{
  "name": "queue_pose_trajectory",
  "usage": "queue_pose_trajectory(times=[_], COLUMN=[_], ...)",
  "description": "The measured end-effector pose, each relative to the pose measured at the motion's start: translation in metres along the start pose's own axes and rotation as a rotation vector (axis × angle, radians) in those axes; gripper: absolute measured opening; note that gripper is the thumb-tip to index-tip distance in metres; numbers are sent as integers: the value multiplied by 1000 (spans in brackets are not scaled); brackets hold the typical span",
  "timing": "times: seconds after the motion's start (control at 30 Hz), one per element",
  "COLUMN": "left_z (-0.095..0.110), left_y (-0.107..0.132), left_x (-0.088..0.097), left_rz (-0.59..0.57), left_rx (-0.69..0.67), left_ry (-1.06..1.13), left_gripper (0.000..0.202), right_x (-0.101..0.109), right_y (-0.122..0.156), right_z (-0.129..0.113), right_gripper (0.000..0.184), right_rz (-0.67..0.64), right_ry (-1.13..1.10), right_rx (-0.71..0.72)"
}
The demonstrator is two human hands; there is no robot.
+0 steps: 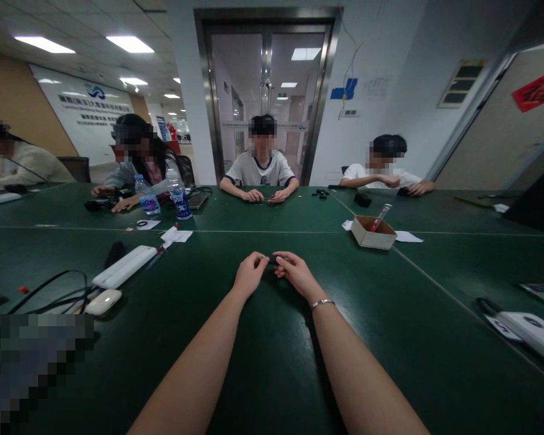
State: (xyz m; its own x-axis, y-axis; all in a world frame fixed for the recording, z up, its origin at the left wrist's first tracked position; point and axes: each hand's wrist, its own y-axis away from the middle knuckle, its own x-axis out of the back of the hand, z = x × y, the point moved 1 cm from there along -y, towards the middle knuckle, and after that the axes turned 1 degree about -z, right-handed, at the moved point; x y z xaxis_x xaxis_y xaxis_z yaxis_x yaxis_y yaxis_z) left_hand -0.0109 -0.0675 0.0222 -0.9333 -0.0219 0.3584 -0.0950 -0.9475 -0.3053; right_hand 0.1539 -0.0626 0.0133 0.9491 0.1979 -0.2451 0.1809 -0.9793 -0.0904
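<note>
Both my arms reach forward over the dark green table (272,350). My left hand (250,275) has its thumb and fingers pinched together, at the left end of a small dark piece (272,261). From the other side, my right hand (295,273), with a silvery band at the wrist, pinches the same piece between thumb and fingers. The fingertips nearly meet, and most of the piece is hidden by them. It is too small and dark for me to tell its kind.
Ahead to the right stands an open box (374,237) with a tube-like item. White power strips lie left (124,267) and right (532,332); cables run by the left one. Two bottles (180,196) stand far left. Several people sit across the table, their hands on it.
</note>
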Motion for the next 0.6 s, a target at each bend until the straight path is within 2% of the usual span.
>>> queue_pose_trajectory(times=[0.13,0.37,0.5,0.6], left_z=[-1,-5,-4,-3], left_y=[-3,-4,-4,-3], left_x=[0,-1,-1,-1], left_rz=[8,-5,-8,-5], left_rx=[-71,101,75,115], left_ry=[114,188,154,174], left_gripper=[14,23,17,19], right_x=[1,0,0,-1], right_y=[-2,-3,-2,-1], right_z=[2,2,2,0], right_gripper=[46,46,45,44], right_rz=[13,1,-6,-10], right_ry=[-8,-18,-3,-6], right_rx=[-12,-13,-11,-10])
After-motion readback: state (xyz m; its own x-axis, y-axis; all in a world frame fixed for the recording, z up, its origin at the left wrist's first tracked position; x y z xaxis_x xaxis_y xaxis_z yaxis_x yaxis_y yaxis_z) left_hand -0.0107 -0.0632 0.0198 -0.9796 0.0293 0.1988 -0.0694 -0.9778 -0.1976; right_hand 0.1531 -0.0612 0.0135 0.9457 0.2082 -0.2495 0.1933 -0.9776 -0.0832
